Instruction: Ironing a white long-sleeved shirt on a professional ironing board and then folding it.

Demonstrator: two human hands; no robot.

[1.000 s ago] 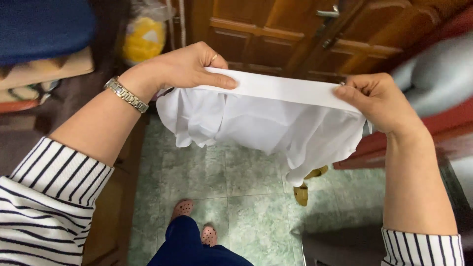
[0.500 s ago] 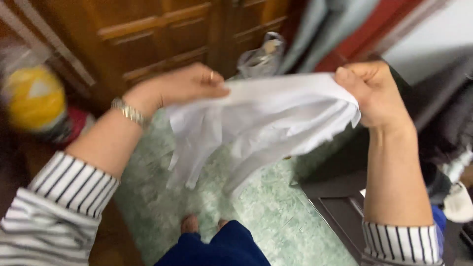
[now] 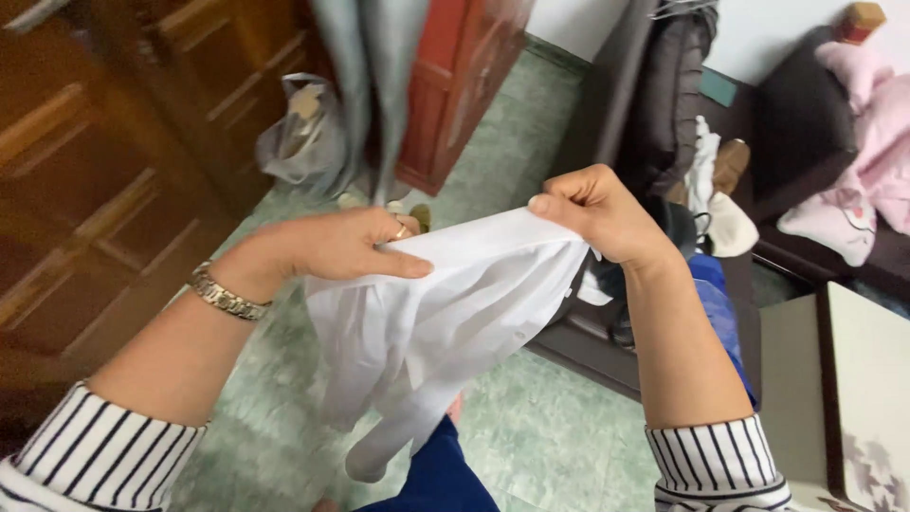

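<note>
Two hands on one item: white garment (image 3: 445, 313), held at chest height over the green tiled floor (image 3: 531, 427). I see my left hand (image 3: 332, 248) pinching its upper edge, my right hand (image 3: 597, 213) clenched on the same edge. Long axis runs hand to hand; the cloth hangs below both grips, equally near each.

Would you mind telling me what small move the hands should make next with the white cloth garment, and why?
Probably draw the two hands apart to pull the top edge taut. The left hand and right hand pinch the white cloth garment close together, so it sags between them in bunched folds and hangs unevenly above the green tiled floor.
</note>
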